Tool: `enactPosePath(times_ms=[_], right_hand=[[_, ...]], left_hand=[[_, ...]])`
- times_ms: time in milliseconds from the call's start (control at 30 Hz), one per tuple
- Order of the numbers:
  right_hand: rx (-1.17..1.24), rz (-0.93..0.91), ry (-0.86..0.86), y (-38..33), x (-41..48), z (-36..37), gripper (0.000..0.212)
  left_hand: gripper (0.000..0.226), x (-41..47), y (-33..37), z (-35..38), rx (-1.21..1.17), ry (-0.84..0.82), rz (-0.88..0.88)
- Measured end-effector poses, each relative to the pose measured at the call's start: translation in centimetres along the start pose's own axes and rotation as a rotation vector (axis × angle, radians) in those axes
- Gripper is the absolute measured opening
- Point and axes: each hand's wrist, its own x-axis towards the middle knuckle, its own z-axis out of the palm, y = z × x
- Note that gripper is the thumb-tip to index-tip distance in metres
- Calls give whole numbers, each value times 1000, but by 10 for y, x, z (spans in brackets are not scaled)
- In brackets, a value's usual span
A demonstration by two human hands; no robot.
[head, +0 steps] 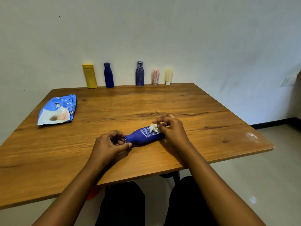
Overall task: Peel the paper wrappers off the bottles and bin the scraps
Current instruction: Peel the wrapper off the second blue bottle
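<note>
Head view.
- **Item:** blue bottle [143, 135], lying on its side on your desk [162, 101], between your hands.
- **Left hand [110, 144]:** fingers curled round the cap end, steadying it.
- **Right hand [171, 128]:** fingertips pinching a ragged white flap of paper wrapper [154, 127] on the body.
- **Risk:** a sharp pull would likely shred the flap and leave scraps stuck. A loose left grip lets the bottle roll.

wooden table [211, 136] | far edge: 5 upright bottles [139, 74] | left: blue pouch [57, 110] | middle: blue bottle [141, 136] lying
</note>
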Motion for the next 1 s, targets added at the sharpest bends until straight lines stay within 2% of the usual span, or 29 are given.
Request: enactPosePath(times_ms=[67,133,300,367,467,567,633,733,867,1000], right_hand=[[-166,-104,-29,1,1,0,18],[-223,-130,-60,1,0,0,17],[-436,-232,6,0,-3,9,14],[-510,-255,17,1,-1,13,14],[-484,-260,72,5,-1,17,25],[-323,-199,126,3,-5,16,29],[-188,-180,190,-2,-9,14,21],[-45,-177,252,-13,-14,17,19],[-277,-304,215,-23,-19,33,25],[-430,-371,136,-39,-32,55,30]], left_hand=[[30,0,0,1,21,16,0],[32,0,0,3,85,32,-6],[43,7,-12,4,195,86,-54],[35,8,-11,5,291,100,-68],[23,9,-10,6,303,98,-61],[25,6,-7,1,74,99,-42],[31,0,-4,1,11,130,22],[36,-8,-1,2,60,192,198],[41,-12,-4,2,119,223,353],[40,-13,-3,1,57,220,410]])
